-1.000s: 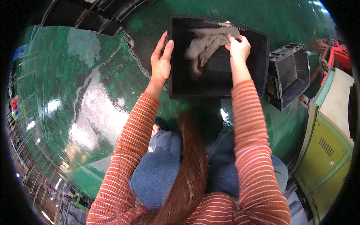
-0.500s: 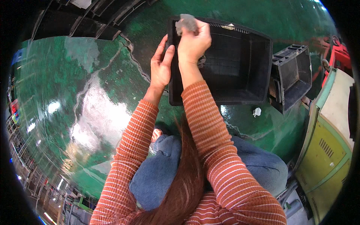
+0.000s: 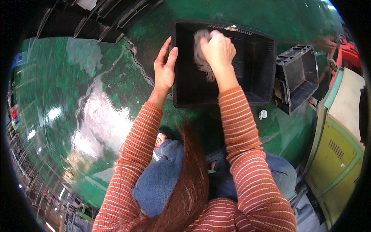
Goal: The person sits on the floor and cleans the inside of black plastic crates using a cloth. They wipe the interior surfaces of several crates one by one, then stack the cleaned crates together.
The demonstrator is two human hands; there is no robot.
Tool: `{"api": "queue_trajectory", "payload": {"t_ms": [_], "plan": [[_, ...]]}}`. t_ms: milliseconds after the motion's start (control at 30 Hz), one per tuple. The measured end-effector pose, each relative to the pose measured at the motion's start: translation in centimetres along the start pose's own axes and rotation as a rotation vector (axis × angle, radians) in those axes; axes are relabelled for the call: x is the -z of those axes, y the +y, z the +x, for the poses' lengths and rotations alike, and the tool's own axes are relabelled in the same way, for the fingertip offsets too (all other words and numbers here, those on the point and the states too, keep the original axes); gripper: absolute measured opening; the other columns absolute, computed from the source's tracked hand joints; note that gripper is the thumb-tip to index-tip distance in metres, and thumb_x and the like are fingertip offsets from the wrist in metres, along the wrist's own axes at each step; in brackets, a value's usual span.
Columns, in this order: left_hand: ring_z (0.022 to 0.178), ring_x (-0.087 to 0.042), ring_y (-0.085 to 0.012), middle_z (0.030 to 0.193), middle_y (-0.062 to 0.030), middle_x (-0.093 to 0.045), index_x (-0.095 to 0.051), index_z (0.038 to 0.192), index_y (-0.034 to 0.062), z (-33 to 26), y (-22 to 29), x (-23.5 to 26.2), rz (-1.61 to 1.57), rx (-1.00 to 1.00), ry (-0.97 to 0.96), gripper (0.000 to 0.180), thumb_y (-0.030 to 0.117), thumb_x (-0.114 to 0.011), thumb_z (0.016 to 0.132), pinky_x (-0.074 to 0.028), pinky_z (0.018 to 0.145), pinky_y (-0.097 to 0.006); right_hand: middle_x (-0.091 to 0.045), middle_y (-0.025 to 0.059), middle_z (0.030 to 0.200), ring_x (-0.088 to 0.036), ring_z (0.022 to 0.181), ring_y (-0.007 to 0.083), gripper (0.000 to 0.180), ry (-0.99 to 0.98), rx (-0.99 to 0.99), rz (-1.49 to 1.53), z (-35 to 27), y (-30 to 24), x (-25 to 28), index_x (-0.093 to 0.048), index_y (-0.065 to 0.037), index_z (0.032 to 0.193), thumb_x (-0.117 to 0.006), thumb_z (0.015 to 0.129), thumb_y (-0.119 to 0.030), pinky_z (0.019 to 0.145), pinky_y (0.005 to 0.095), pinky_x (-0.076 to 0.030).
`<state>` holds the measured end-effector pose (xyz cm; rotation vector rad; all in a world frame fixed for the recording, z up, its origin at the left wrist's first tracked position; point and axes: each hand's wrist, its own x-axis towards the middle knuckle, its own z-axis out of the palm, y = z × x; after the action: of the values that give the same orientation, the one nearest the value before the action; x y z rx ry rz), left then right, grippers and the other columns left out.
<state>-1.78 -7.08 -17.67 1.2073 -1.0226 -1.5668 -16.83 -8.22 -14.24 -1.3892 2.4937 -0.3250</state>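
The left hand [image 3: 164, 73] rested, fingers extended, against the left side of a black crate [image 3: 261, 65], while the right hand [image 3: 221, 49] held a grey rag [image 3: 200, 54] (somewhat blurred) inside it, near a smaller crate [image 3: 297, 75].

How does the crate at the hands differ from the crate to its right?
The handled crate appears larger than the side crate. The left hand touches the handled crate; neither hand touches the side crate. A grey cloth shows in the handled crate, none in the side crate. Both look black.
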Motion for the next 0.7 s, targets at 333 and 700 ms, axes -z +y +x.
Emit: {"api": "queue_trajectory", "payload": {"t_ms": [333, 700], "plan": [[0.106, -0.049, -0.0108, 0.116, -0.0066, -0.056, -0.045, 0.129, 0.0007, 0.0, 0.0, -0.2, -0.119, 0.027, 0.004, 0.042, 0.014, -0.055, 0.090, -0.037, 0.094, -0.024, -0.052, 0.0053, 0.122, -0.044, 0.118, 0.0260, 0.023, 0.022, 0.360, 0.063, -0.7, 0.0, -10.4, -0.067, -0.009, 0.093, -0.051, 0.077, -0.010, 0.098, 0.0501, -0.033], [0.114, -0.045, -0.0125, 0.125, -0.0066, -0.051, -0.043, 0.131, -0.0007, -0.1, 0.1, 0.0, 0.030, 0.002, -0.023, 0.044, 0.017, -0.052, 0.091, -0.031, 0.099, -0.025, -0.053, 0.0207, 0.112, -0.051, 0.106, 0.0330, 0.026, -0.320, -0.890, 1.765, 4.9, -0.2, -6.0, -0.048, 0.005, 0.109, -0.039, 0.089, -0.008, 0.094, 0.0510, -0.041]]}}
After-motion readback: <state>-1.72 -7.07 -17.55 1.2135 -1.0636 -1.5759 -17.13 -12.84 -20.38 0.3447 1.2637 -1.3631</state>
